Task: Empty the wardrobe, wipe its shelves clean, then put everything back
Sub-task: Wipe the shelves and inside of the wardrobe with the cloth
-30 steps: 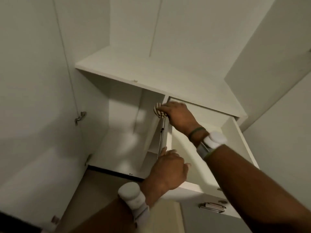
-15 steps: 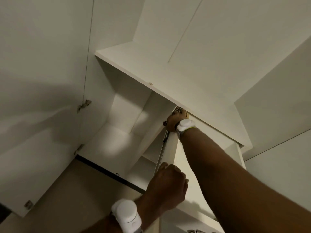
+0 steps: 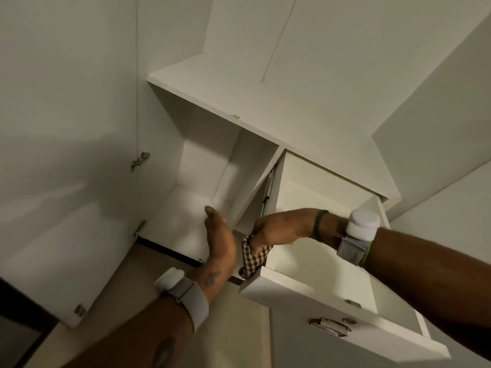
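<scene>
The fingers of the right hand (image 3: 279,231) are curled and clamped on a brown-and-white checked cloth (image 3: 255,257); they bunch it against the top edge of the left side wall of a white pulled-out drawer (image 3: 305,290), close to its front left corner; the cloth's loose end hangs down the outer side of that wall, just above the front panel. The right wrist carries a thin green band (image 3: 318,224) and, behind it, a white round-topped device on a grey strap (image 3: 362,227); the forearm reaches across the open drawer from the right.

The fingers of the left hand (image 3: 221,241) are straight and held together, seen edge-on, pointing up towards the open white compartment (image 3: 191,208) beside the drawer; they grip nothing; the palm faces the cloth and sits just beside it, though whether it touches cannot be told. The left wrist wears a white device on a pale strap (image 3: 183,288).

A metal slide rail (image 3: 268,192) runs along the drawer's left side; a metal handle (image 3: 329,326) sits on the front panel; a white shelf (image 3: 239,110) spans above both compartment and drawer; at the left stands an open white door (image 3: 66,208) with a metal hinge (image 3: 140,160).
</scene>
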{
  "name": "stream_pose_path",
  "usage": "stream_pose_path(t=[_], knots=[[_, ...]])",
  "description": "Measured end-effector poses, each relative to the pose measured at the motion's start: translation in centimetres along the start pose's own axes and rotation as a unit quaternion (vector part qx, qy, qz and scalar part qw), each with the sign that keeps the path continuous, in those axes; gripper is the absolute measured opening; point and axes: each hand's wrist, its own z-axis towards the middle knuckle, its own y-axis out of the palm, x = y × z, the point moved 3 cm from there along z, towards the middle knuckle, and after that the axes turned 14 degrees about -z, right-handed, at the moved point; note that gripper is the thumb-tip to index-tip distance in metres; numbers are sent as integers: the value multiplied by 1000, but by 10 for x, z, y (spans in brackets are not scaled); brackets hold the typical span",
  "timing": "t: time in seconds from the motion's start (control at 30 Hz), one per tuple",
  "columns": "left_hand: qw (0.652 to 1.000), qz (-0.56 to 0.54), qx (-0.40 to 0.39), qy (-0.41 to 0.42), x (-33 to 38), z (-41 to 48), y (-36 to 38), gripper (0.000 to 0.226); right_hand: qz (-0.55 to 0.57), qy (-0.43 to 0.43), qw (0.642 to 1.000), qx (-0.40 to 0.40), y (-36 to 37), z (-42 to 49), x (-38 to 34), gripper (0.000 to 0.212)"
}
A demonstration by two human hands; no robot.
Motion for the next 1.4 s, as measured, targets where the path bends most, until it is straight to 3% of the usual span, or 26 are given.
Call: stream_pose_path(t=[0.13,0.2,0.3,0.4,0.5,0.57,0.63,0.67,0.7,0.8,0.83,0.87,0.9,1.03,1.23,1.33,1.4], knots=[[997,69,-39,-10,4,2,14,80,192,-29,969,151,3,-33,4,25],[988,133,-75,26,9,-10,29,73,305,-23,917,257,19,-57,22,36],[947,242,-159,140,14,-40,47,41,367,68,813,446,68,-102,60,22],[846,384,-271,252,5,-72,59,14,345,192,701,594,142,-134,100,21],[705,512,-375,316,-23,-101,66,19,338,274,585,684,209,-158,121,30],[646,565,-400,321,-44,-113,66,23,397,274,501,719,240,-173,129,29],[598,605,-403,339,-63,-119,64,32,560,187,419,690,256,-186,138,17],[562,627,-407,353,-70,-122,62,38,617,140,419,652,260,-190,140,23],[520,649,-412,371,-75,-126,62,44,630,101,463,615,261,-194,143,31],[441,668,-444,403,-78,-124,61,48,480,33,724,494,264,-188,150,14],[421,670,-453,412,-78,-119,61,46,395,29,791,467,268,-182,153,7],[403,676,-456,415,-80,-114,61,44,310,40,830,462,275,-174,158,10],[396,685,-453,411,-81,-108,62,41,231,60,847,475,281,-166,163,16],[390,687,-430,437,-89,-91,76,40,63,149,817,553,289,-134,170,40],[392,696,-375,470,-93,-59,96,55,28,207,790,576,268,-94,198,55],[356,741,-296,486,-101,-39,119,71,39,204,777,595,244,-76,221,51],[374,766,-242,463,-105,-27,132,85,49,207,767,606,228,-65,233,47]])
